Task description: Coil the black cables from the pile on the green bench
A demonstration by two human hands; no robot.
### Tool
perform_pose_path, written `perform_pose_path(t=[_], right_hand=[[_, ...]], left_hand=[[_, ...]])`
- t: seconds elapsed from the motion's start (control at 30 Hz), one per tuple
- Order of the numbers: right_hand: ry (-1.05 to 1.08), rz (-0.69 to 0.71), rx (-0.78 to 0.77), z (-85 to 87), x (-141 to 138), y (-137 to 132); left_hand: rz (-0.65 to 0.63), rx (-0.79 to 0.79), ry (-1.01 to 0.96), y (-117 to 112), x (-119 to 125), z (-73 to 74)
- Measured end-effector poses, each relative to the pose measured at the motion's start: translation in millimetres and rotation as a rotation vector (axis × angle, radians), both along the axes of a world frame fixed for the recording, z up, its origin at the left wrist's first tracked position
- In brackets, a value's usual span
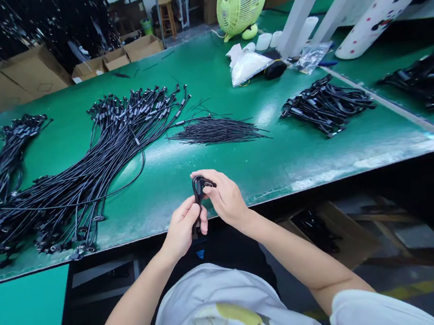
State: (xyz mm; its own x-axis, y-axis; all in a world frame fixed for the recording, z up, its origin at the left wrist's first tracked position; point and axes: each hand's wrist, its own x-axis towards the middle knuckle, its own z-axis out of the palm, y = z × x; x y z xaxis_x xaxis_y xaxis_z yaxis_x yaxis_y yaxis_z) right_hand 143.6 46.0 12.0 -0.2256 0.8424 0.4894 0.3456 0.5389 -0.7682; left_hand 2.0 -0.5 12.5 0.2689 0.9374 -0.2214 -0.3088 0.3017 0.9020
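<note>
- At the near edge of the tabletop (165, 176), a person's left hand (185, 222) and right hand (227, 195) are holding one black cable (195, 189), folded into a loop.
- The left hand is pinching the lower, gathered part between thumb and fingers, probably because loose folds would be springing apart.
- The right hand is gripping the upper end beside the plug (208, 184), seemingly steadying the loop; neither hand is standing open.
- The left forearm (146, 292) and right forearm (291, 248) are angling inward from the near side, the right fingers curling over the top and the left thumb pressing from above.
- Just beyond, thin black strips (219, 130) are lying in a pile around mid-tabletop, apparently within easy reach.
- Long cables (98, 161) are spreading toward the near left corner, roughly side by side, perhaps limiting tangles.
- To the right, folded cables (324, 104) are resting in a separate heap.
</note>
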Motion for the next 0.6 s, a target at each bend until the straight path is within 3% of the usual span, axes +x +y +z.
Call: perform_pose_path(t=[0.07,0.13,0.23,0.37,0.43,0.5,0.57,0.6], right_hand=[[-0.02,-0.001,0.136,-0.8,3.4,3.0],[0.032,0.04,0.132,-0.6,7.7,3.9],[0.219,0.154,-0.094,2.5,10.4,0.7],[0.588,0.252,-0.503,4.8,-0.4,-8.0],[0.728,0.225,-0.678,1.1,-5.4,-11.4],[0.727,0.203,-0.802,-5.4,1.1,-9.6],[0.619,0.144,-0.816,-11.1,27.0,3.1],[0.549,0.066,-0.746,-11.9,47.7,14.8]], left_hand=[[-0.051,-0.072,-0.07,-1.7,0.0,3.4],[-0.112,-0.129,-0.102,-3.3,-0.2,6.5],[-0.162,-0.154,-0.07,-4.5,2.4,9.4],[-0.066,-0.137,0.043,-0.3,11.9,8.8],[-0.052,-0.074,0.141,5.2,15.2,7.5],[-0.165,0.048,0.259,12.4,11.8,7.4],[-0.245,0.2,0.416,20.6,-3.4,9.9],[-0.204,0.282,0.525,25.0,-16.8,12.0]])
